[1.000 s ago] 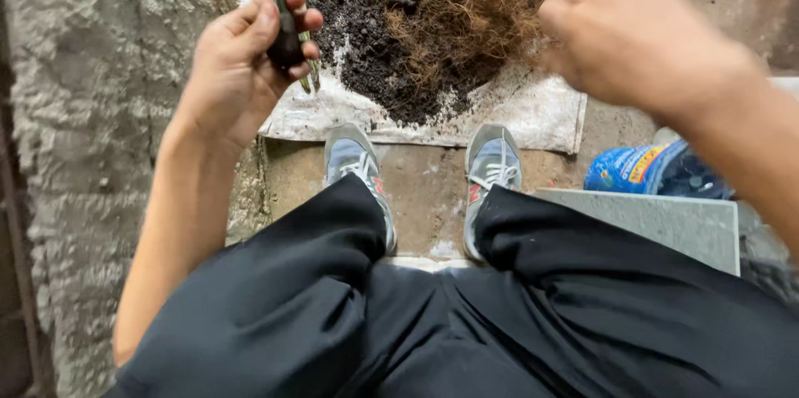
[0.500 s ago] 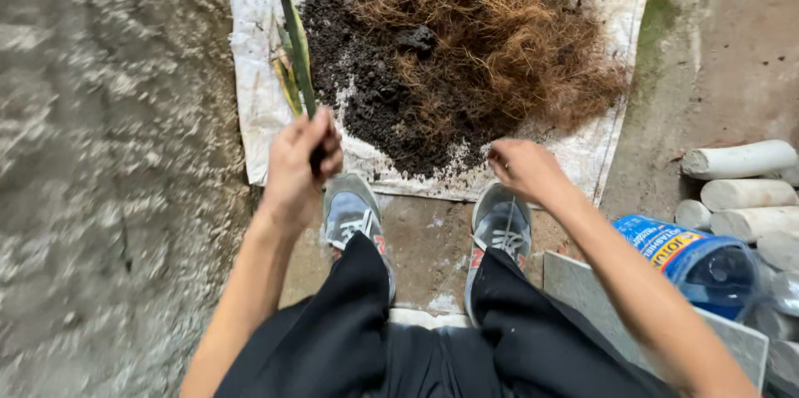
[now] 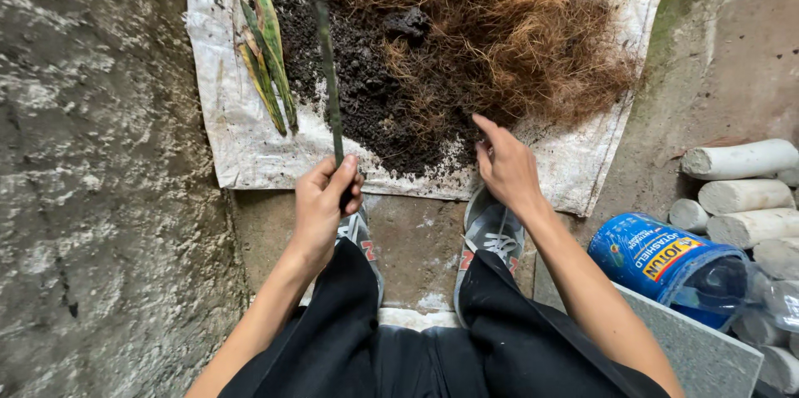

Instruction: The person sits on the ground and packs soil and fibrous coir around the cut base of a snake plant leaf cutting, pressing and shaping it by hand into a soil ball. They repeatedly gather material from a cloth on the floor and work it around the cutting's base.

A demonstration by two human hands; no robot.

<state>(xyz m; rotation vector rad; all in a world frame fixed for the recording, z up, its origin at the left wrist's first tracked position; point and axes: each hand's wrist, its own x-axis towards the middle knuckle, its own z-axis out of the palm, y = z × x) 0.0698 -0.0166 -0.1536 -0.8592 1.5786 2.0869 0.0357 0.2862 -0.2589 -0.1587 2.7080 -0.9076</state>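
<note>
Outdoor yard potting spot, rough mossy concrete ground (image 3: 100, 198), white woven sack (image 3: 225, 140) spread flat far ahead, dark soil (image 3: 366, 106) and brown coconut fibre (image 3: 516, 40) heaped on it, blue paint bucket (image 3: 657, 261) and pale stone cylinders (image 3: 736, 161) at right

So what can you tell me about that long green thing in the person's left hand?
The long green leaf is narrow, stiff-looking and dark green, with a blunt cut top end. The left hand grips its lower end in a closed fist, holding it nearly upright, tilted slightly left. In view it crosses the dark soil on the white sack.
</note>
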